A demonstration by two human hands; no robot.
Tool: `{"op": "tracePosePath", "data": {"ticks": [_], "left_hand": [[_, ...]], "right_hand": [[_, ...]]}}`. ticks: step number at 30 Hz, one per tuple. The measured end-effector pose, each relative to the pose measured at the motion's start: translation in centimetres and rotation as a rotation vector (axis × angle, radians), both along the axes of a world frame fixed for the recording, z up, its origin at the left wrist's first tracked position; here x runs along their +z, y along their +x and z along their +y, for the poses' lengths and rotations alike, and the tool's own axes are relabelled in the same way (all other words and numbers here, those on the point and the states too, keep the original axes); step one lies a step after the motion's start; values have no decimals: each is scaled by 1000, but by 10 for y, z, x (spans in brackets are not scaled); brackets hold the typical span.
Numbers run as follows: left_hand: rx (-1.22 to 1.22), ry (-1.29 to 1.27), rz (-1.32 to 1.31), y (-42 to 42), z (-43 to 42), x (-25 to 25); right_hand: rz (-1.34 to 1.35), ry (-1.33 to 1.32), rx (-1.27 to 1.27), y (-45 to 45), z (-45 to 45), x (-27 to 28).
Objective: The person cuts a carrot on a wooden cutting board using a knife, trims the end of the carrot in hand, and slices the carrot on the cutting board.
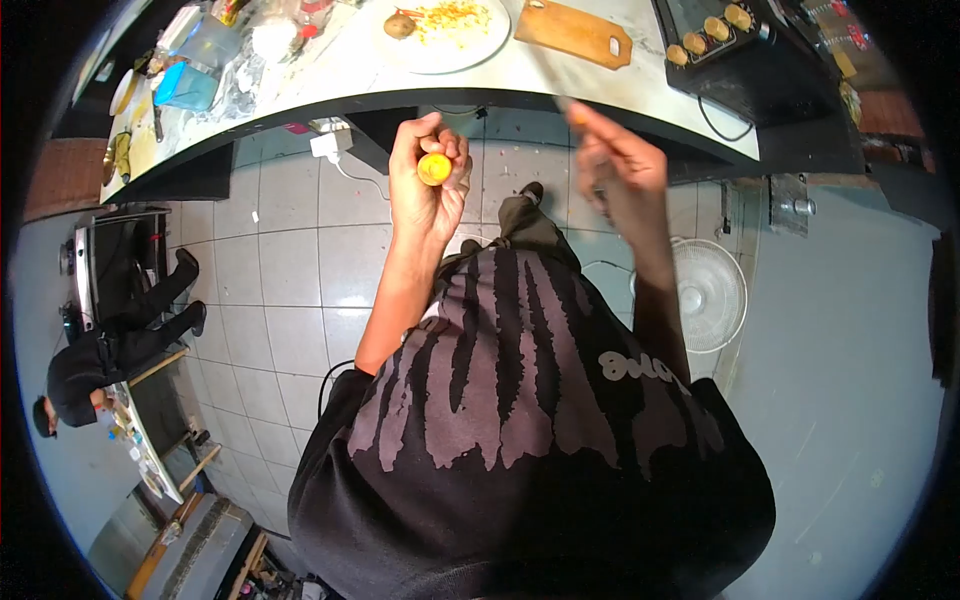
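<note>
My left hand (430,180) is closed around a carrot (435,169), its round yellow-orange end turned up towards me. To its right, my right hand (625,175) is raised near the counter's edge and smeared by motion. Its fingers look curled round a thin blade-like tool (563,103), of which only a blurred grey tip shows; an orange speck sits by the fingertips. Beyond both hands, a large white plate (450,58) carries orange shreds (455,22) and a small brown round item (399,26), perhaps a potato.
A wooden cutting board (575,35) lies right of the plate on the marble-look counter (330,75). Farther right stands a black appliance with knobs (740,75). A blue container (186,87) is at the left. A white fan (706,296) stands on the floor; another person (90,365) is far left.
</note>
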State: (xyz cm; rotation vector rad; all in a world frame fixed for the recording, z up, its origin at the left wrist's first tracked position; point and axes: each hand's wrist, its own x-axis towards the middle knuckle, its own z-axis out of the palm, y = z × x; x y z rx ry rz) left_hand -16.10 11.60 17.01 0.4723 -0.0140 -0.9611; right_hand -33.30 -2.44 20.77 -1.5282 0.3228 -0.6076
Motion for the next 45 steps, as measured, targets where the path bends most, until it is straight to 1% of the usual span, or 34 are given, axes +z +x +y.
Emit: {"op": "tracePosePath", "data": {"ticks": [2, 3, 4, 5, 6, 8, 9, 11, 12, 14, 15, 16, 18, 19, 21, 22, 24, 25, 26, 28, 30, 33, 35, 36, 38, 39, 40, 42, 43, 45], "left_hand": [[36, -37, 102, 7, 2, -6], [51, -31, 138, 10, 2, -12], [61, -35, 129, 12, 2, -16], [63, -23, 179, 13, 2, -18], [65, -12, 228, 15, 1, -21], [49, 32, 229, 21, -2, -26], [31, 14, 255, 24, -2, -29], [11, -32, 291, 24, -3, -29], [16, -34, 283, 24, -4, -28], [22, -24, 359, 26, -4, -30], [39, 10, 386, 28, -5, -30], [43, 8, 377, 31, -4, -32], [-37, 1, 244, 31, -1, -39], [-32, 17, 251, 30, -1, -39], [-23, 18, 285, 28, -1, -42], [-16, 19, 321, 27, 0, -43], [-14, -3, 271, 30, 1, -44], [-15, -26, 224, 33, 1, -45], [-13, -29, 226, 33, 1, -46], [16, -89, 175, 32, 3, -39], [14, -127, 136, 34, 6, -38], [34, -130, 106, 31, 7, -38], [8, -113, 28, 34, 8, -42], [8, -111, 31, 34, 6, -42], [72, 6, -18, 32, 2, -39], [67, 7, -21, 32, 0, -38], [76, 51, -36, 32, -4, -36], [72, 92, -56, 34, -10, -34], [67, 91, -66, 36, -13, -34], [31, 61, -73, 39, -18, -37]], "right_hand": [[44, 88, -51, -18, -23, -9], [35, 86, -43, -28, -30, -13], [228, 42, -20, -37, -35, -16], [421, -7, 2, -46, -40, -21], [413, -16, 10, -57, -47, -35], [620, -48, 90, -70, -55, -76], [613, -52, 96, -73, -53, -90], [752, -96, 137, -78, -49, -114], [744, -100, 141, -80, -48, -126], [871, -55, 225, -80, -45, -144], [938, -109, 167, -74, -40, -140], [929, -114, 170, -70, -37, -139], [981, -202, 107, -65, -36, -140], [975, -203, 108, -64, -38, -144], [755, -115, 33, -59, -43, -150], [752, -116, 36, -57, -45, -153], [483, 171, -129, -42, -39, -146], [371, 378, -128, -35, -39, -147], [373, 376, -127, -29, -39, -149], [247, 635, -203, -18, -39, -160], [267, 619, -160, -16, -38, -169], [317, 691, -33, -18, -30, -176], [393, 655, -12, -21, -24, -181], [431, 649, 11, -20, -20, -184], [472, 674, 58, -24, -15, -186], [505, 692, 105, -24, -14, -183], [497, 692, 97, -26, -16, -181], [580, 570, 246, -27, -21, -175], [594, 571, 220, -25, -20, -171], [596, 534, 154, -21, -17, -181]]}}
